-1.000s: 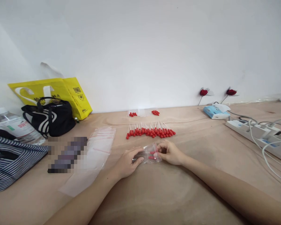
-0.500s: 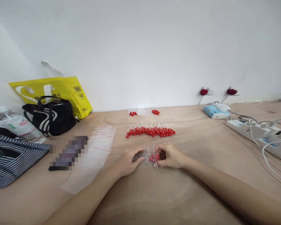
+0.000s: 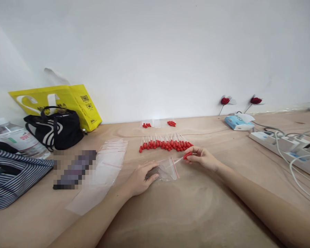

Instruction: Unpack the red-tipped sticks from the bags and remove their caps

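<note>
My left hand (image 3: 144, 176) rests on the wood table, thumb and fingers closed on the closed end of a clear zip-lock bag (image 3: 167, 170). The bag's red-lined mouth faces right, and no red shows inside it. My right hand (image 3: 200, 157) pinches some red-tipped white sticks (image 3: 187, 155) by their red ends. Their pale shafts point left toward the bag's mouth; I cannot tell how many there are. Just beyond both hands lies a row of red-tipped sticks (image 3: 167, 144), shafts pointing away from me.
Flat zip-lock bags (image 3: 111, 158) overlap at left, beside a blurred dark object (image 3: 76, 168). Two filled bags (image 3: 147, 125) lie near the wall. Black and yellow bags (image 3: 90, 106) and a bottle (image 3: 18, 137) stand left. Tissues (image 3: 238, 123) and a power strip (image 3: 286, 151) sit right.
My right hand has moved right and slightly away from me, from the bag's mouth, with the red tips between its fingers. The red tips no longer show in the bag. My left hand stays put.
</note>
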`<state>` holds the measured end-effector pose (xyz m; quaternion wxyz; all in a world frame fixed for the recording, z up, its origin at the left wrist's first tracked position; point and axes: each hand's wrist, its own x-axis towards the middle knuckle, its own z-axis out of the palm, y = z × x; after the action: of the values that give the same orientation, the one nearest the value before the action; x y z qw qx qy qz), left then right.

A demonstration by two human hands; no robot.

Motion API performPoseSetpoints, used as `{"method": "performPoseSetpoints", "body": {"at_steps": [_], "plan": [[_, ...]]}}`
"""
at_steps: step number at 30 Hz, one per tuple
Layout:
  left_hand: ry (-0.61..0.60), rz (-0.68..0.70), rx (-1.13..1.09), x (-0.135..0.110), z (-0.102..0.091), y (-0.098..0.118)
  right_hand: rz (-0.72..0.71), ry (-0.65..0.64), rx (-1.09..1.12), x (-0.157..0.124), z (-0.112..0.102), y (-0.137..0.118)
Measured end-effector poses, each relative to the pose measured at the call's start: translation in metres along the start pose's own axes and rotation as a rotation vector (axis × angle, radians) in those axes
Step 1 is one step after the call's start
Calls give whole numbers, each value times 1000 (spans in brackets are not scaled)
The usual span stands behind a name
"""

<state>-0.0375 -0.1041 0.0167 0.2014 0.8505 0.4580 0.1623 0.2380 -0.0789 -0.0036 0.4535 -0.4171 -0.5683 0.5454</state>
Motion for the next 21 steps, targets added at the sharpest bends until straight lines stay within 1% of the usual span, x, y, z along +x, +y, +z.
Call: {"method": "performPoseSetpoints", "body": {"at_steps": [2,4,6,7,9,11,13,15,16,18,21], "plan": [[-35,3,15,-2,-1,1,-21,90,-5,2,-19,-5],[-73,-2,25,-4,-2,1,-73,158,13,5,-35,-11],[-79,-15,40,-4,-3,1,-142,243,50,11,-42,-16],[-58,-25,50,-4,-2,1,-179,285,54,14,-42,-19],[34,-46,63,0,-2,-1,-250,349,3,25,-31,-22],[141,-80,64,4,-1,-3,-325,387,-133,38,-11,-24],[196,-132,59,8,0,-6,-442,434,-306,53,14,-24],[177,-199,48,9,0,-8,-585,445,-493,69,37,-24],[154,-232,41,9,0,-8,-630,407,-599,76,47,-24],[97,-282,36,8,-1,-8,-631,360,-809,89,63,-23],[52,-287,55,5,-4,-7,-548,300,-1104,103,78,-20]]}}
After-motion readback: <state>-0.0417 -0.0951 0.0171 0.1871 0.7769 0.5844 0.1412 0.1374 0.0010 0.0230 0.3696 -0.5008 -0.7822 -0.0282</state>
